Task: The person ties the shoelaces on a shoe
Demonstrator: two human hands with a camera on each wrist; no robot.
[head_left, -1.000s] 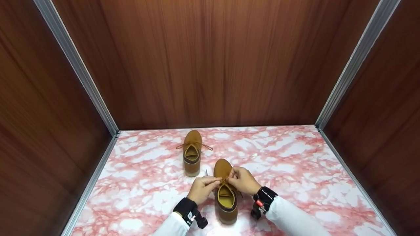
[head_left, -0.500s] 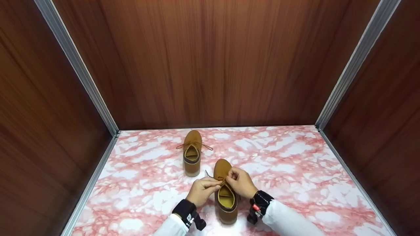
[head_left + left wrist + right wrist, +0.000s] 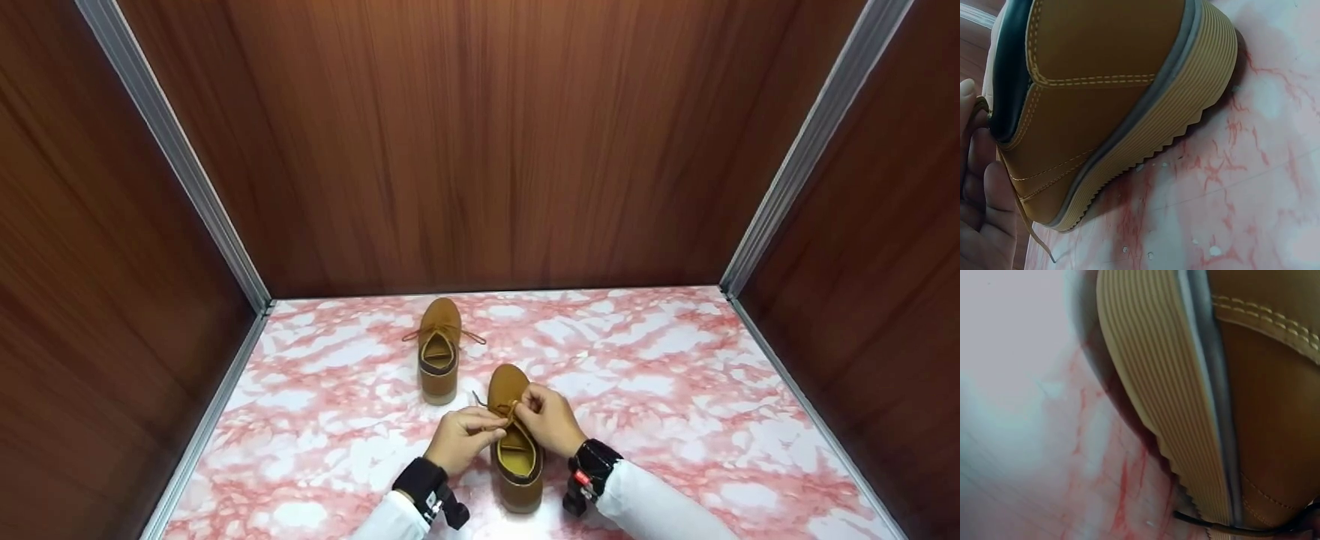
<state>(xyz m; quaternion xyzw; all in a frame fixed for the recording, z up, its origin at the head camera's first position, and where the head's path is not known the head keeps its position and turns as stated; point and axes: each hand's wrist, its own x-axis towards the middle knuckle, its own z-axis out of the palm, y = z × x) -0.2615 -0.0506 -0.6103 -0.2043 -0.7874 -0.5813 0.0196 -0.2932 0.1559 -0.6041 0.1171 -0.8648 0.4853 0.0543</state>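
Observation:
A tan lace-up shoe (image 3: pixel 520 491) stands on the marbled surface, toe pointing away from me. My left hand (image 3: pixel 456 441) pinches its shoelace (image 3: pixel 1032 229) between thumb and fingers at the left of the lacing. From the right, my right hand (image 3: pixel 553 421) pinches the lace just above the tongue. One loose lace end sticks out to the left, past my left fingers. In the right wrist view, a dark lace end (image 3: pixel 1230 530) hangs across the sole, while the right hand is almost wholly out of frame. The exact form of the knot is too small to tell.
A matching tan shoe (image 3: pixel 439 386) stands farther back to the left, its bow's loops spread to both sides. Wood-grain panels (image 3: pixel 480 150) with grey metal corner posts (image 3: pixel 191 161) enclose the pink-and-white surface (image 3: pixel 660 390) at the back and both sides.
Both hands stay at the lacing. The right hand has shifted slightly left and toward me, and the lace between the hands has changed shape. Both shoes have stayed put.

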